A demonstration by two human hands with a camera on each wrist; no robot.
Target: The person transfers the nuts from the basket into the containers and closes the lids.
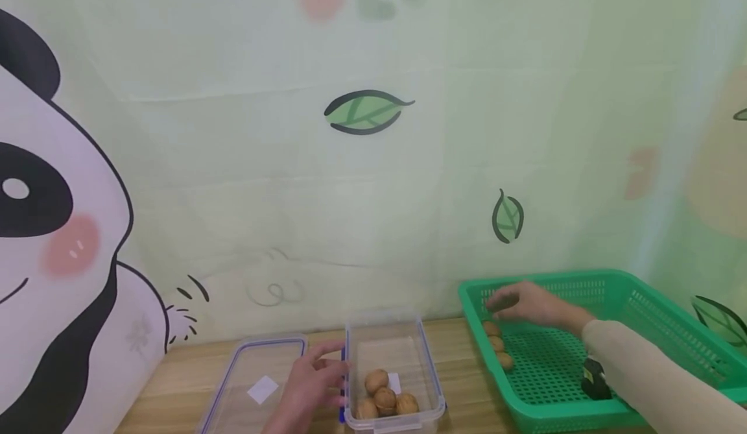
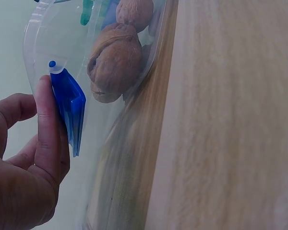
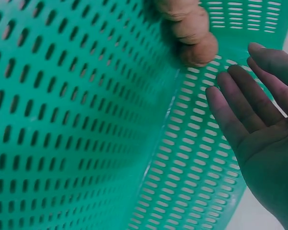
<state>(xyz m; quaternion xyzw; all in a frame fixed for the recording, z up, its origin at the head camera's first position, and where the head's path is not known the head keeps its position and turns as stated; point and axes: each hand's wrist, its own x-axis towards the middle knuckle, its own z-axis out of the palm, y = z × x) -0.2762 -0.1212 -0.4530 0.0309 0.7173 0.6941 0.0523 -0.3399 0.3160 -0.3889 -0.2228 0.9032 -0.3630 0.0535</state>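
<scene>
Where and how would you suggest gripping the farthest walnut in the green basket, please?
Probably grip the farthest walnut over its rounded top, the right hand coming from above and right: the basket wall stands close left, and the next walnut crowds its near side.

Rough, ridged, matt shells are shown by the round brown walnuts point(image 2: 116, 60). They are held in a clear rectangular plastic container point(image 1: 431, 366), smooth and glossy, fitted with a slick blue plastic clip point(image 2: 69, 105). The green perforated plastic basket point(image 1: 560, 414) is moulded smooth, with a soft sheen. A matt white paper-like label point(image 1: 262, 389) is seen on the clear, blue-edged plastic lid point(image 1: 274, 356). The pale-brown tabletop point(image 1: 461, 356) is wood-grained; the pale-green cloth backdrop point(image 1: 379, 226) is faintly creased.
</scene>
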